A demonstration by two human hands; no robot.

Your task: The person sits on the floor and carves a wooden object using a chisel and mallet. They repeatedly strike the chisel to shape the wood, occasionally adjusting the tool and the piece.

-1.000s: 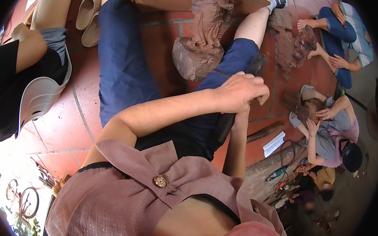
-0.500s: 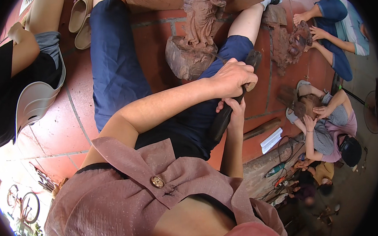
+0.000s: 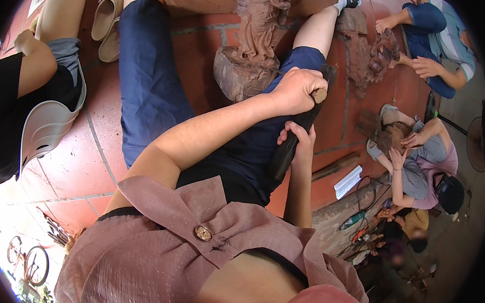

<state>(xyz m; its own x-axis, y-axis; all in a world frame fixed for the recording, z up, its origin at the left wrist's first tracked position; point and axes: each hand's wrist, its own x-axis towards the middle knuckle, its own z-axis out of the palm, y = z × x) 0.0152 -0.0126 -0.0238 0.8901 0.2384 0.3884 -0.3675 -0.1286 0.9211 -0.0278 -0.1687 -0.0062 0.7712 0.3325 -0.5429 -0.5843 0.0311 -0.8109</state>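
1. Two navy trouser legs (image 3: pixel 152 79), spread apart.
2. One carved brown figure (image 3: pixel 261 28) on one rough base (image 3: pixel 240 74), between those legs.
3. One dark club (image 3: pixel 307 118), slanting over the thigh.
4. Two grips: right (image 3: pixel 302 141) wrapped round the club; left (image 3: pixel 297 90) clenched round one pale handle (image 3: pixel 320 95).
5. That handle, its end protruding.

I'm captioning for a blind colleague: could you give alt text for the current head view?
A person's left hand grips a wooden handle while their right hand holds a long dark block. A carved brown figure is between their legs, over red floor tiles; other people are nearby.
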